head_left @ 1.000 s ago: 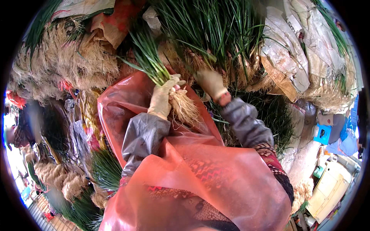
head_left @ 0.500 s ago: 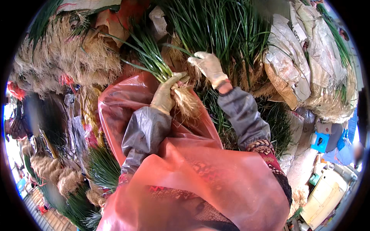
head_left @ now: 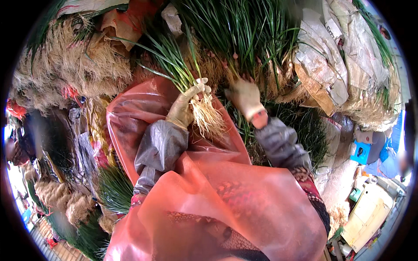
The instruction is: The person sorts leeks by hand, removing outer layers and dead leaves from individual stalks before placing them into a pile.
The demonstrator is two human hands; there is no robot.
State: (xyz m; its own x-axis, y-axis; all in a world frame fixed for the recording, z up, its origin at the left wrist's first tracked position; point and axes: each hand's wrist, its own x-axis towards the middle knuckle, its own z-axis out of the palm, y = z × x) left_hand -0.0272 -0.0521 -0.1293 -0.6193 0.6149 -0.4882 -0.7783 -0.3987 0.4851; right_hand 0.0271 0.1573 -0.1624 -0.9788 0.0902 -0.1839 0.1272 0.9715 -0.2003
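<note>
over the red apron (head_left: 244, 195), left hand (head_left: 183, 106) clutches rooted greens (head_left: 180, 75), right hand (head_left: 246, 98) too blurred to tell

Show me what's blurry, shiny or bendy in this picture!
Head view: the right hand is smeared, the left hand sharper; same view: glare shines on the red plastic; same view: far left is partly washed white, and things bend near the round black rim.

Dark printed characters (head_left: 334, 30), partly visible along a fold, stand on pale sack material (head_left: 320, 45) between one and two o'clock; no complete word is legible
</note>
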